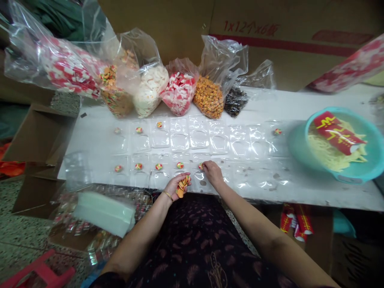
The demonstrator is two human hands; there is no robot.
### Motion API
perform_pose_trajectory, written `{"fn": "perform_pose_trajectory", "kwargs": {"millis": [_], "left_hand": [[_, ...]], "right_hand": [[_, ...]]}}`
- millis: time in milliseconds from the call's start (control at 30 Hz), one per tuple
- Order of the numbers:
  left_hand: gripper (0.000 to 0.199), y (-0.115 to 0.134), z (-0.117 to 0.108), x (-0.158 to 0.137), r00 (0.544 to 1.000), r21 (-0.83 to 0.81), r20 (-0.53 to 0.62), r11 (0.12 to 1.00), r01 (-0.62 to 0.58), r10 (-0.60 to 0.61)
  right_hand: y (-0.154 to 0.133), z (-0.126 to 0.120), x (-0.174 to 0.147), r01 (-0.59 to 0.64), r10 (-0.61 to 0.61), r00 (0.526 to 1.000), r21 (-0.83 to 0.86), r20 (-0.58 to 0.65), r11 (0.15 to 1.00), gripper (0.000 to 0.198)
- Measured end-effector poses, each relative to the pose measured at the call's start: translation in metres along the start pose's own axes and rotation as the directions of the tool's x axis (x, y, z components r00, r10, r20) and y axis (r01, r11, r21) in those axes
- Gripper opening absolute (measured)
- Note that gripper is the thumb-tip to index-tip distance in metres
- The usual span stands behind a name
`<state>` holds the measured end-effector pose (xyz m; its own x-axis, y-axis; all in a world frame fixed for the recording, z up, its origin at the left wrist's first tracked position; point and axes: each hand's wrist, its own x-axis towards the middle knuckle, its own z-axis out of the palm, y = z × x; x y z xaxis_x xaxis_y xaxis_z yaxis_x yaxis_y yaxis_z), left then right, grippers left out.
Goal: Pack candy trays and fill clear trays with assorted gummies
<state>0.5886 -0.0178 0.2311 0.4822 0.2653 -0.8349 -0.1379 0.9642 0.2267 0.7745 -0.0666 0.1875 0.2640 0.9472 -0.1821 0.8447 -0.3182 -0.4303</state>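
Cupped around a bunch of small round orange-and-red patterned pieces [183,184], my left hand [175,186] is close to the table's front edge. My right hand [212,172] pinches one such small round piece [201,166] over a clear plastic tray [200,176] in the front row. Similar pieces lie in several trays to the left, such as one round piece [179,165] just left of my right hand. In the back row, a piece [159,125] sits toward the left and another piece [277,131] lies at the right end.
Along the back stand clear bags, among them a red-and-white bag [180,90], an orange bag [209,96] and a dark bag [235,100]. A turquoise basin [300,148] with pale strips and a red carton [339,134] stands right. An open cardboard box [33,140] is left.
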Motion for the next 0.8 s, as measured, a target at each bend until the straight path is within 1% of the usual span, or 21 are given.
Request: {"fn": "perform_pose_trajectory", "kwargs": {"millis": [100, 233, 300, 400, 467, 533, 600, 700, 800], "left_hand": [[0.022, 0.000, 0.001, 0.001, 1.000, 0.000, -0.008, 1.000, 0.006, -0.006], [0.023, 0.001, 0.004, 0.001, 1.000, -0.007, -0.004, 1.000, 0.004, -0.004], [0.024, 0.001, 0.007, 0.001, 1.000, -0.005, 0.006, 1.000, -0.011, 0.011], [0.027, 0.003, 0.010, 0.003, 0.999, 0.019, 0.021, 0.999, -0.037, 0.037], [0.029, 0.004, 0.011, 0.004, 0.998, 0.040, 0.025, 0.998, -0.051, 0.050], [0.030, 0.004, 0.012, 0.005, 0.998, 0.053, 0.021, 0.997, -0.063, 0.062], [0.028, 0.004, 0.013, 0.007, 0.997, 0.067, 0.008, 0.995, -0.072, 0.072], [0.028, 0.002, 0.019, 0.013, 0.997, 0.114, -0.003, 0.990, -0.080, 0.081], [0.024, -0.001, 0.031, 0.026, 0.993, 0.172, 0.006, 0.978, -0.117, 0.118]], "right_hand": [[0.000, -0.002, 0.000, 0.030, -0.029, 0.999, -0.016, 0.029, 0.999, 0.022], [0.001, -0.005, 0.000, 0.150, -0.137, 0.985, -0.128, 0.105, 0.980, 0.025], [0.001, -0.004, 0.001, 0.180, -0.160, 0.978, -0.158, 0.133, 0.971, 0.025], [0.003, -0.002, 0.003, 0.121, -0.108, 0.989, -0.127, 0.106, 0.984, 0.024], [0.005, -0.001, 0.004, 0.057, -0.055, 0.996, -0.020, 0.063, 0.998, 0.023], [0.007, -0.001, 0.004, 0.007, -0.008, 1.000, 0.107, 0.010, 0.994, 0.022], [0.007, -0.002, 0.004, -0.017, 0.022, 0.999, 0.169, -0.028, 0.985, 0.021], [0.003, -0.003, 0.004, -0.037, 0.038, 0.999, 0.136, -0.009, 0.990, 0.019], [-0.002, -0.004, 0.007, -0.108, 0.106, 0.994, 0.075, 0.031, 0.991, 0.019]]}}
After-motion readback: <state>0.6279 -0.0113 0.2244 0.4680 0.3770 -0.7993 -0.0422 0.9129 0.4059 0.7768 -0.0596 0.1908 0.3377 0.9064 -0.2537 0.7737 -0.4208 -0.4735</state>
